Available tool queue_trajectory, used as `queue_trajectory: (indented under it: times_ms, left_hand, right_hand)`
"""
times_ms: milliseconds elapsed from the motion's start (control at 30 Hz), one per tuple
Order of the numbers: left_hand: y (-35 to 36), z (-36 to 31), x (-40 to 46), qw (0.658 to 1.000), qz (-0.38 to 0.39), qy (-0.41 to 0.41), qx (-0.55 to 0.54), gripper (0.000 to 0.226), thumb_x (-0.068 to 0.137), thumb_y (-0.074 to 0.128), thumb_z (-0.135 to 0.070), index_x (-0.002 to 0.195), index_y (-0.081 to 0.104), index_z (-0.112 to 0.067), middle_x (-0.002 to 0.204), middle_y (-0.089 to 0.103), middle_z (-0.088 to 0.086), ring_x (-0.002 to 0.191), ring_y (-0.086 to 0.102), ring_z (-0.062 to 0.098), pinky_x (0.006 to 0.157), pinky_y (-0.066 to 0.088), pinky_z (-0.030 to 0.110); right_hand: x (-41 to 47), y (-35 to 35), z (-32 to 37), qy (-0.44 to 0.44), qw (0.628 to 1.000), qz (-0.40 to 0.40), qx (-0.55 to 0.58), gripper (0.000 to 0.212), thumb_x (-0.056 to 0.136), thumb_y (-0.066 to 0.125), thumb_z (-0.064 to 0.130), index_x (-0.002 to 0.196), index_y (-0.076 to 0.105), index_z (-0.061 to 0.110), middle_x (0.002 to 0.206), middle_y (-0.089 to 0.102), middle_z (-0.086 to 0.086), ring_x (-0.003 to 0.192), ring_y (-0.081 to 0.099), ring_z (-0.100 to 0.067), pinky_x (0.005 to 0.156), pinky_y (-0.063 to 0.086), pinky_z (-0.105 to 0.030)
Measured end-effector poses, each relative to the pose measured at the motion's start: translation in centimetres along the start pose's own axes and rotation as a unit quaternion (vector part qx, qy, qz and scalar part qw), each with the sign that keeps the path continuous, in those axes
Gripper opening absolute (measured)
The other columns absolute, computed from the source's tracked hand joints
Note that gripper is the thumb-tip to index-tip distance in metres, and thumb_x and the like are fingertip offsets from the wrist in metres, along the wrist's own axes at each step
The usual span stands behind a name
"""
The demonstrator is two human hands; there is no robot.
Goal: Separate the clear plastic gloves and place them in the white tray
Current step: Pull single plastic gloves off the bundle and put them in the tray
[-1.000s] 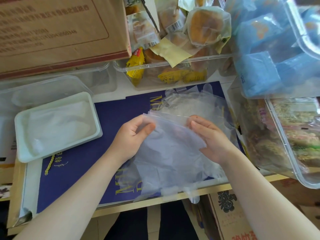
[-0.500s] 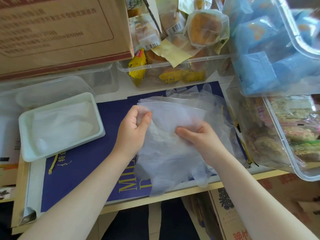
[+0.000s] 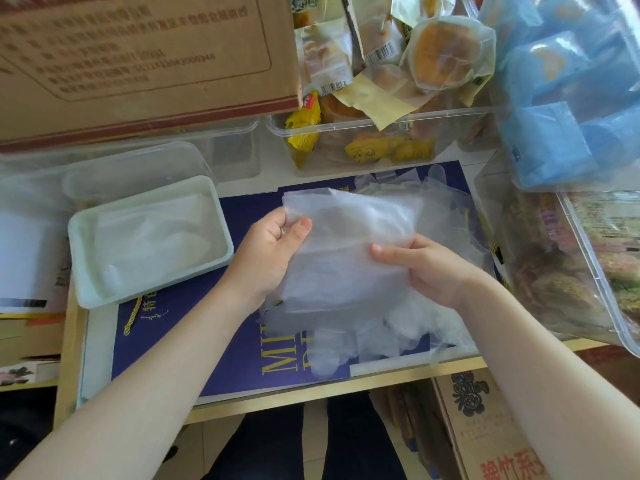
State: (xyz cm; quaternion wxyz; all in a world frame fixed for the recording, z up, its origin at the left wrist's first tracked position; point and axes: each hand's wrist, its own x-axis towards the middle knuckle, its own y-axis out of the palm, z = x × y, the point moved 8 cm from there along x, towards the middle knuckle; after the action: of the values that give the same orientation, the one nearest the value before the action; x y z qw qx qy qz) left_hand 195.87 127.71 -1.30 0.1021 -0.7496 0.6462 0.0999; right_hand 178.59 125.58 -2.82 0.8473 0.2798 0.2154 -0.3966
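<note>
Several thin, limp, clingy gloves (image 3: 349,258) pinched at left edge by left hand (image 3: 273,258) and right edge by right hand (image 3: 426,268); best peeled at cuff corner, white tray (image 3: 79,237) left.

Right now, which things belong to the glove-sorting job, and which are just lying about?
Job: left hand; right hand; clear plastic gloves; white tray.
Lying about: cardboard box; snack bin; blue packets.
</note>
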Motion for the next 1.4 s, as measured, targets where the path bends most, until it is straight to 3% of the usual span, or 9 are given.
queue_trajectory:
  times_ms: [167,267,433,600,767,1000,1133,1267,1400]
  left_hand:
    - [-1.2,0.8,0.1,0.997,0.067,-0.045,0.002,0.02,0.084,0.066,-0.032,0.084,0.056,-0.015,0.069,0.063,-0.009,0.061,0.056,0.005,0.056,0.044,0.017]
    - [-1.9,2.4,-0.7,0.978,0.166,-0.123,0.008,0.027,0.073,0.075,-0.025,0.087,0.061,-0.007,0.078,0.068,0.003,0.067,0.062,0.011,0.062,0.049,0.021]
    - [-3.4,4.0,-1.3,0.948,0.242,-0.159,0.134,0.017,0.084,0.068,-0.018,0.068,0.068,-0.023,0.07,0.066,-0.01,0.065,0.058,0.001,0.063,0.045,0.013]
    - [-2.5,3.7,0.4,0.969,0.159,-0.146,0.125,0.012,0.091,0.057,-0.019,0.102,0.062,-0.02,0.096,0.07,-0.006,0.086,0.066,0.006,0.082,0.052,0.023]
    - [-1.2,1.9,1.6,0.995,0.003,-0.067,0.077,0.021,0.094,0.052,-0.009,0.082,0.061,-0.024,0.079,0.065,-0.011,0.07,0.062,-0.006,0.073,0.047,0.011]
    - [-2.1,3.9,2.6,0.973,-0.09,-0.106,0.187,0.016,0.097,0.046,-0.025,0.1,0.062,-0.022,0.092,0.066,-0.002,0.09,0.061,0.018,0.086,0.048,0.035]
    - [-2.1,4.0,3.0,0.967,-0.087,-0.102,0.215,0.014,0.095,0.048,-0.023,0.094,0.063,-0.021,0.095,0.067,0.002,0.094,0.062,0.025,0.089,0.049,0.04]
    - [-0.7,4.3,2.4,0.975,-0.011,-0.107,0.193,0.013,0.094,0.053,-0.02,0.088,0.065,-0.023,0.091,0.07,0.0,0.089,0.065,0.02,0.089,0.05,0.042]
    - [2.0,3.5,0.7,0.979,0.095,-0.1,0.149,0.014,0.093,0.054,-0.014,0.093,0.067,-0.019,0.083,0.073,-0.007,0.08,0.067,0.008,0.081,0.05,0.028]
  right_hand:
    - [1.5,-1.4,0.3,-0.037,0.992,-0.123,-0.012,0.018,0.09,0.056,0.018,0.094,0.068,0.005,0.074,0.068,-0.003,0.061,0.062,-0.01,0.055,0.049,-0.019]
    - [1.5,-2.2,0.1,-0.026,0.986,-0.161,-0.016,0.017,0.094,0.053,0.017,0.1,0.065,0.008,0.072,0.067,0.005,0.061,0.06,-0.005,0.054,0.046,-0.013]
    - [1.5,-2.2,-0.1,-0.044,0.969,-0.205,-0.131,0.02,0.097,0.047,0.018,0.095,0.062,0.006,0.046,0.045,0.012,0.041,0.036,0.0,0.04,0.029,-0.012]
    - [1.8,-0.2,-0.1,-0.093,0.959,-0.197,-0.178,0.025,0.098,0.045,0.015,0.099,0.059,-0.006,0.058,0.046,0.003,0.044,0.038,-0.002,0.044,0.031,-0.011]
    - [0.9,0.4,0.3,-0.136,0.954,-0.194,-0.185,0.01,0.091,0.057,0.013,0.089,0.062,0.021,0.078,0.066,0.007,0.07,0.061,0.0,0.071,0.047,-0.015]
    - [-1.1,-0.7,-4.9,0.02,0.973,-0.074,-0.218,0.021,0.081,0.069,0.005,0.1,0.062,0.007,0.067,0.062,-0.004,0.049,0.053,-0.001,0.046,0.04,-0.013]
    - [-1.8,-4.5,-6.0,-0.021,0.899,-0.157,-0.408,0.01,0.086,0.065,0.021,0.093,0.066,0.014,0.079,0.066,0.004,0.07,0.059,-0.007,0.067,0.048,-0.028]
    - [-2.9,-8.3,-3.5,-0.088,0.737,-0.346,-0.574,0.044,0.088,0.059,0.027,0.128,0.051,0.009,0.131,0.05,-0.013,0.12,0.044,-0.032,0.097,0.037,-0.042]
    - [-1.4,-9.3,-4.2,0.002,0.687,-0.348,-0.638,0.063,0.089,0.055,0.041,0.139,0.034,0.009,0.142,0.038,-0.012,0.127,0.037,-0.032,0.101,0.032,-0.04]
